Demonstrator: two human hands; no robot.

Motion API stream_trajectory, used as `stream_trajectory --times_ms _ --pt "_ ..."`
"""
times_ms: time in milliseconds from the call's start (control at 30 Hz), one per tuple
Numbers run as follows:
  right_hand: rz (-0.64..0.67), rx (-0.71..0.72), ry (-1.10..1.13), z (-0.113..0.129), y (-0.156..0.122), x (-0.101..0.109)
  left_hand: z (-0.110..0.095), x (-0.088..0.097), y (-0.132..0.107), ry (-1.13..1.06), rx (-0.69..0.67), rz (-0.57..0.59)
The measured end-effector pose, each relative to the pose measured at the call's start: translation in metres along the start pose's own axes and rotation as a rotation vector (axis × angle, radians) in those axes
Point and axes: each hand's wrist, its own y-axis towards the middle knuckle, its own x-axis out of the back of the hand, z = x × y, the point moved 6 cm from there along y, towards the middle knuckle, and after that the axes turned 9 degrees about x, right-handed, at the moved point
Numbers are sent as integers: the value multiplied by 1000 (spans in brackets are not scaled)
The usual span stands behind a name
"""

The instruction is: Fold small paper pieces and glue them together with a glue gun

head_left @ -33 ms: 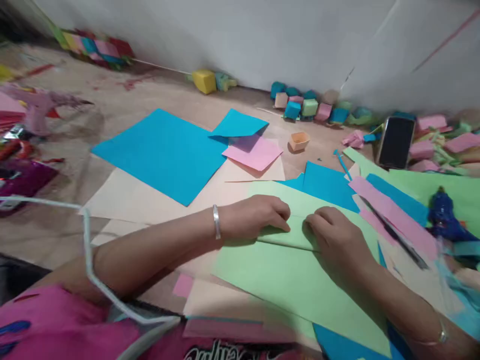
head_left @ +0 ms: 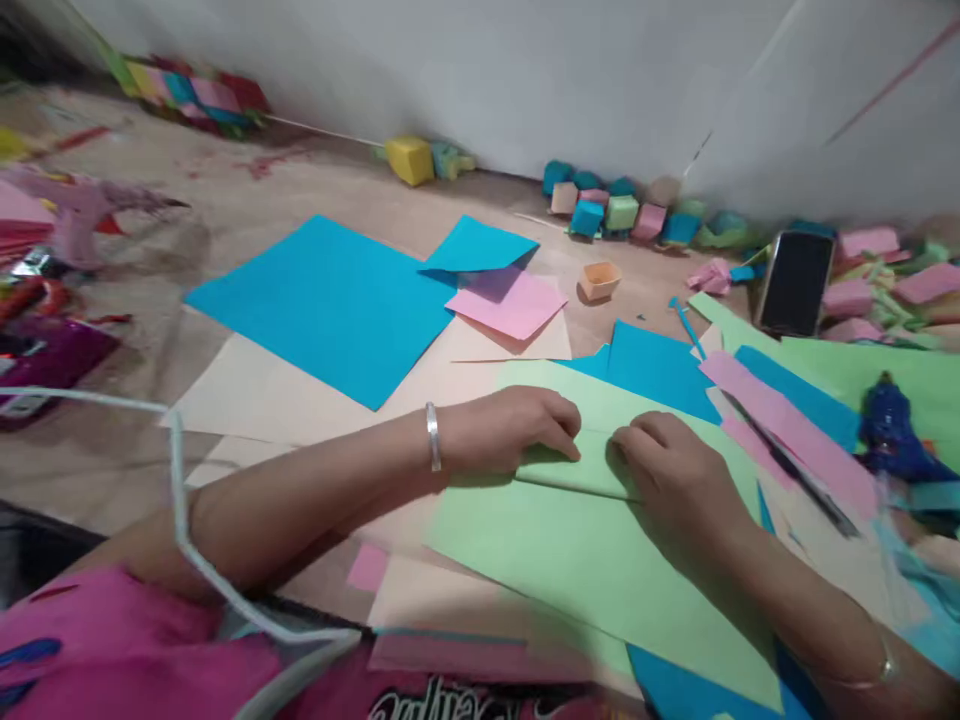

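A light green paper sheet lies in front of me on the floor, with its near part folded over into a flap. My left hand, with a silver bangle on the wrist, has curled fingers pressing the flap's left end. My right hand is curled over the flap's right end, fingertips on the crease. The two hands nearly meet at the middle of the fold.
A big blue sheet, a cream sheet and a pink square lie beyond. A peach paper box, paper cubes by the wall, a phone and a blue glue gun sit right. A white cable hangs near left.
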Motion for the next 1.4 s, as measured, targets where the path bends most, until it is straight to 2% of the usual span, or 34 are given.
stream_trajectory --times_ms 133,267,433,767,833,900,967,1033,1200,1400 --pt "97 -13 -52 -6 -2 -6 9 -1 5 -88 78 -70" --pt "104 1 -83 -9 -4 -6 11 -4 9 -70 137 -153" --pt "108 5 -96 -6 -2 -5 5 -10 7 86 110 -90" --pt "93 17 -99 -9 -1 0 -2 -9 6 187 38 -7" --pt "63 72 -142 -4 -1 9 -1 -10 6 189 53 -3" --pt "45 229 -142 13 -1 17 0 -10 6 187 58 -2" --pt "99 387 -82 33 -3 19 0 -11 6 187 51 -1" --pt "183 430 -45 47 -5 16 1 -12 6 186 46 3" --pt "243 388 -70 54 -6 16 1 -12 6 187 56 7" --pt "361 329 -257 46 -19 33 0 -10 6 184 70 10"
